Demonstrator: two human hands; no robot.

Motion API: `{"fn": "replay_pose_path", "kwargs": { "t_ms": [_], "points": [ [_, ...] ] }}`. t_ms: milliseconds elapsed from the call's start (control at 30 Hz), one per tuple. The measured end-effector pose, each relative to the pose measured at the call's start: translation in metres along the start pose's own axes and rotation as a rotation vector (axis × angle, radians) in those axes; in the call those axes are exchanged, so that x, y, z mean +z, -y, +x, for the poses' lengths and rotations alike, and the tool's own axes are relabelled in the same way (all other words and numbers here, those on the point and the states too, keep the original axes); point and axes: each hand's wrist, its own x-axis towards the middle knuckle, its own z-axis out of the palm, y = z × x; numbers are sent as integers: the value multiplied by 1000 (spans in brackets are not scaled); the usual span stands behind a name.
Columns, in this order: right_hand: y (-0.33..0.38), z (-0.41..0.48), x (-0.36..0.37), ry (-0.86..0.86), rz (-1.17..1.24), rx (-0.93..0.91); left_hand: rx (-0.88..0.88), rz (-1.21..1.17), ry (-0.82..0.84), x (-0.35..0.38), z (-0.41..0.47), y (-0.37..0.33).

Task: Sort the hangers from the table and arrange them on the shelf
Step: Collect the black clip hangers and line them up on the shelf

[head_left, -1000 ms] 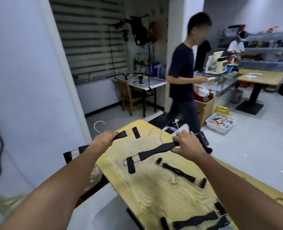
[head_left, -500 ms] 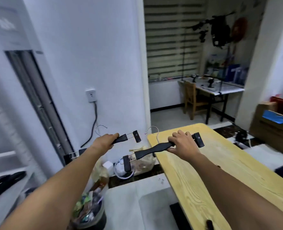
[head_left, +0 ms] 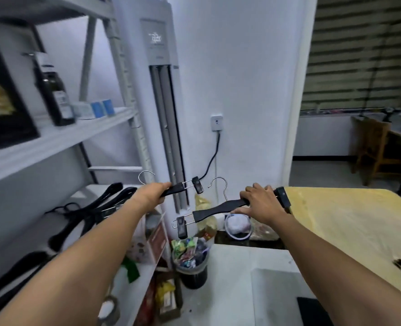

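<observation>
**Two hangers carried between table and shelf**

We hold one hanger in each grip, both in the air and clear of any surface. Our left grip [head_left: 151, 195] is clenched round the black bar of the left hanger [head_left: 174, 189]. Its hook stands up above the knuckles, and its right clip hangs in front of the air conditioner [head_left: 162, 90]. Our right grip [head_left: 260, 203] grasps the right hanger [head_left: 218, 209] near its right end, fingers over the bar and thumb beneath. That bar tilts down to the left, hook up, with the left clip dangling above the bin [head_left: 193, 267] and the right clip at the table [head_left: 347, 220] edge. To our left stands the shelf [head_left: 53, 143]. A pile [head_left: 93, 208] of black hangers lies on its lower board, and a dark bottle [head_left: 53, 95] stands on the board above.
</observation>
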Motion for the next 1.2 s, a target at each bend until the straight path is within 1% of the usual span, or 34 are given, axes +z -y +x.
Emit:
{"fn": "replay_pose_path", "kwargs": {
  "t_ms": [200,400,567,700,867,1000,1200],
  "points": [
    [87,-24,-19,-10,40,-105,-35,-117,13,11,-104,47],
    [146,-47,-32,-9,82,-209,-130,-215,48,16,-188,81],
    [191,-43,-34,-2,66,-303,-203,-270,12,14,-250,106],
    [234,-35,-46,56,80,-409,-323,-281,6,7,-300,125],
    [285,-29,-52,41,130,-555,-483,-278,-10,2,-372,137],
    [320,-35,-55,52,175,-649,-603,-250,10,-2,-430,136],
    [377,-59,-61,45,251,-821,-854,-202,25,-2,-523,112]
  ]
}}
